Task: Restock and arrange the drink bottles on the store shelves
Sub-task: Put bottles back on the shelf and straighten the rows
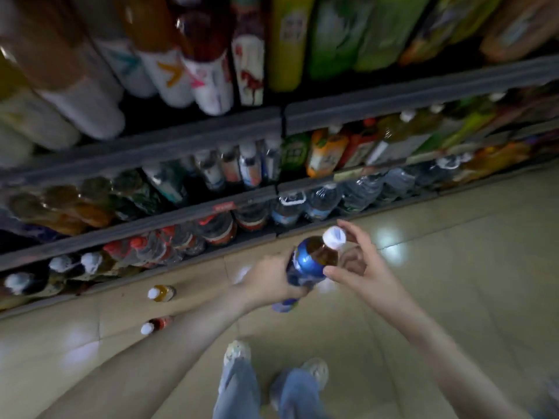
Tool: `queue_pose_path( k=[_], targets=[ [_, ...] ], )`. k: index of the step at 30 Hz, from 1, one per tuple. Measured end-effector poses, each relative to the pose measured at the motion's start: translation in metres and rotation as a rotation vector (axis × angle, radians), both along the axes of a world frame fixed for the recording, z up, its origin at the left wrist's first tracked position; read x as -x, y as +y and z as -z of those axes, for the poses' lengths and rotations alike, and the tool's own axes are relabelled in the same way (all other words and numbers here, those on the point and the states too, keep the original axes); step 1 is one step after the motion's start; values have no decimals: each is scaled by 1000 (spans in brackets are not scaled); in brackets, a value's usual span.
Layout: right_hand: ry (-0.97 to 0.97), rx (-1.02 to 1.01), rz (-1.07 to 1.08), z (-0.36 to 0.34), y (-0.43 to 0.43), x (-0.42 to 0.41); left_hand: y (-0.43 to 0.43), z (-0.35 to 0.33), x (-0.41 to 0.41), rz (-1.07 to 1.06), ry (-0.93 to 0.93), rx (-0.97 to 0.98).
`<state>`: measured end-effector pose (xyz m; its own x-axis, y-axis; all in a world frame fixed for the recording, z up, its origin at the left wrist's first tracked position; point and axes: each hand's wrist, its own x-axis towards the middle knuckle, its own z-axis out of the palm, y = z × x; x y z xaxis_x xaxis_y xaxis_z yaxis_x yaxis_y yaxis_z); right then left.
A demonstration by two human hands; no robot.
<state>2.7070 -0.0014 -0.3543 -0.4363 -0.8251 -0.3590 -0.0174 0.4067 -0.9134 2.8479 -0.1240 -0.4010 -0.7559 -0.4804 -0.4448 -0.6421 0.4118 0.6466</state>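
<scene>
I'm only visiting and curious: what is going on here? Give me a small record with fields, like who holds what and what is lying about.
held item: blue-labelled bottle, brown drink, white cap
left hand: grips the bottle's body
right hand: fingers curled round its neck, by the cap
floor: amber bottle and red bottle, apparently upright, white caps, near the shelf foot
shelves: several levels packed with drink bottles

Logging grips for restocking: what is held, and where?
The left hand grips the blue-labelled bottle around its body; the right hand pinches its top, near the white cap.
</scene>
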Motion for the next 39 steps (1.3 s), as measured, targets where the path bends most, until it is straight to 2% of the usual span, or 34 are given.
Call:
queue_pose_path(
  k=[2,5,7,10,13,16,19,21,23,29,33,39],
  targets=[
    [13,14,18,-22,17,22,3,-47,34,39,101,30],
    [-89,65,88,-51,38,53,20,-107,88,184,185,107],
    [-109,146,174,-73,49,77,35,-143,124,314,201,262],
    [-31,268,261,-107,65,115,52,-190,171,435,245,503],
    [121,369,311,-142,65,161,50,-240,216,472,271,602],
    [285,464,362,-178,54,217,37,-281,263,510,306,908],
    [435,550,440,-217,43,275,17,-314,309,432,557,1185],
    [516,622,467,-244,37,312,5,-332,338,281,745,1245],
    [578,692,493,-270,32,347,-7,-348,368,159,834,1209],
    [711,783,642,-304,25,459,-23,-369,456,-134,908,1183],
    [696,834,671,-326,13,534,-21,-370,526,-270,872,1215],
    [739,731,562,-362,-17,630,-19,-370,635,-345,746,1449]
  ],
)
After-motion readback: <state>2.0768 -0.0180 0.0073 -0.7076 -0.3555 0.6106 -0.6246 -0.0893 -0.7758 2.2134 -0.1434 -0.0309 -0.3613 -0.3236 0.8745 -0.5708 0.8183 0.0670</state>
